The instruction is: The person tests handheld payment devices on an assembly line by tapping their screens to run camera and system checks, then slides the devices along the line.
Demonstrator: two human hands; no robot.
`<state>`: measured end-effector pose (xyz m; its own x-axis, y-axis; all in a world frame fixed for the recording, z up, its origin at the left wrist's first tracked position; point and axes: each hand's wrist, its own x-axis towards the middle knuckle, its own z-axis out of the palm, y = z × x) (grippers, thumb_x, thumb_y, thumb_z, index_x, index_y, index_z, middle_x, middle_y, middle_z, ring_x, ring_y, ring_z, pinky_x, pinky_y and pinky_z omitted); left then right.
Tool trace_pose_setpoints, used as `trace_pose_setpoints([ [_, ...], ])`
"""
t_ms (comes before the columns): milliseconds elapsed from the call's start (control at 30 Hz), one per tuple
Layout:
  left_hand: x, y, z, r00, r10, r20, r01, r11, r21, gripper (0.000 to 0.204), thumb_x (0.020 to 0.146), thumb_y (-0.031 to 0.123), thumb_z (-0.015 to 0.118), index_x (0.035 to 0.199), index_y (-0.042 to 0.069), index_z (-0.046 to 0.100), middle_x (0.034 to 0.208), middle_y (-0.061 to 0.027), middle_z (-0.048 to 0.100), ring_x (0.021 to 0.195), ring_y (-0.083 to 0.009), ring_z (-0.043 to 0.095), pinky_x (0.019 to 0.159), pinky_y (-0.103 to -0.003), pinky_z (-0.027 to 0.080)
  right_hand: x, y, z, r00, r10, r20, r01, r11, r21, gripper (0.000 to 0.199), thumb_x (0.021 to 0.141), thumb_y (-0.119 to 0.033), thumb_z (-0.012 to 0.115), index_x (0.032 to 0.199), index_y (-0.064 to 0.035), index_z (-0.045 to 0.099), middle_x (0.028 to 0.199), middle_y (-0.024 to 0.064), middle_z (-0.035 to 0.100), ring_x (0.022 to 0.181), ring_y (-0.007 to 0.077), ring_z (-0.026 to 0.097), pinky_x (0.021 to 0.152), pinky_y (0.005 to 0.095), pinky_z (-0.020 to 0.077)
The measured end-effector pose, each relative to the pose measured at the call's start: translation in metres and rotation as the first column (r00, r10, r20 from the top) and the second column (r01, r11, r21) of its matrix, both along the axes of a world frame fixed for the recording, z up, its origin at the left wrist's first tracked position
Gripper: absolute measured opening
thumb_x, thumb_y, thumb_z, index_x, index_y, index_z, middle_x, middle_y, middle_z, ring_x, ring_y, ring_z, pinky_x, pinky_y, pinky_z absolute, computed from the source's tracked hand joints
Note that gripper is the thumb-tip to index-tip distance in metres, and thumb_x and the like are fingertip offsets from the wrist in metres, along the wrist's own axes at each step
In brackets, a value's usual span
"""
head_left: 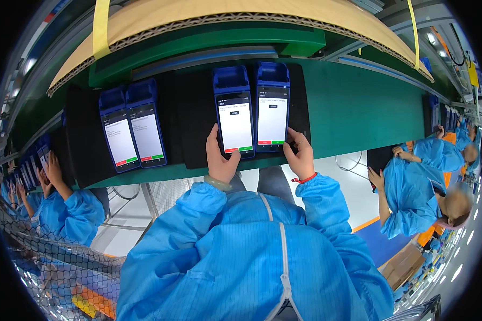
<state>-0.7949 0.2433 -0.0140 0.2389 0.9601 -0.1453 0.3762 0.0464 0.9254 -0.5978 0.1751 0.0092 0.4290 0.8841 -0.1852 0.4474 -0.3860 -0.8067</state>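
Note:
Two handheld payment terminals with blue casings and lit white screens lie side by side on a black mat, the left terminal (pixel 235 120) and the right terminal (pixel 272 115). Each has a blue printer bay at its far end and a red and a green button low on the screen. My left hand (pixel 220 163) grips the left terminal's near end, fingers along its left edge, thumb over the bottom of the screen. My right hand (pixel 301 159) closes on the right terminal's lower right corner, fingers beside its edge and thumb at the bottom.
Two more lit terminals (pixel 134 134) lie to the left on black matting. The green bench (pixel 353 107) stretches right. A cardboard sheet (pixel 241 13) with yellow straps hangs over the far side. Co-workers in blue smocks sit left (pixel 72 214) and right (pixel 415 195).

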Motion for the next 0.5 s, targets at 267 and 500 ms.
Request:
trace_pose_setpoints([
  [267, -0.026, 0.018, 0.003, 0.977, -0.162, 0.138, 0.176, 0.98, -0.096, 0.072, 0.065, -0.002, 0.053, 0.132, 0.006, 0.027, 0.122, -0.0176, 0.04, 0.114, -0.0289, 0.042, 0.093, -0.039, 0.038, -0.014, 0.006, 0.003, 0.964, 0.08, 0.253, -0.063, 0.995, -0.077, 0.067, 0.067, -0.015, 0.066, 0.124, 0.0046, 0.036, 0.095, 0.0147, 0.049, 0.082, 0.0236, 0.049, 0.072, 0.0324, 0.0408],
  [500, -0.03, 0.024, 0.009, 0.958, -0.244, 0.149, 0.259, 0.961, -0.098, 0.075, 0.063, -0.003, 0.052, 0.133, 0.007, 0.026, 0.122, -0.018, 0.038, 0.115, -0.0297, 0.04, 0.092, -0.041, 0.039, -0.008, 0.003, 0.0, 0.974, 0.102, 0.2, -0.094, 0.994, -0.048, 0.074, 0.063, -0.014, 0.066, 0.126, 0.0033, 0.033, 0.095, 0.0141, 0.048, 0.082, 0.0234, 0.047, 0.074, 0.0329, 0.0388],
])
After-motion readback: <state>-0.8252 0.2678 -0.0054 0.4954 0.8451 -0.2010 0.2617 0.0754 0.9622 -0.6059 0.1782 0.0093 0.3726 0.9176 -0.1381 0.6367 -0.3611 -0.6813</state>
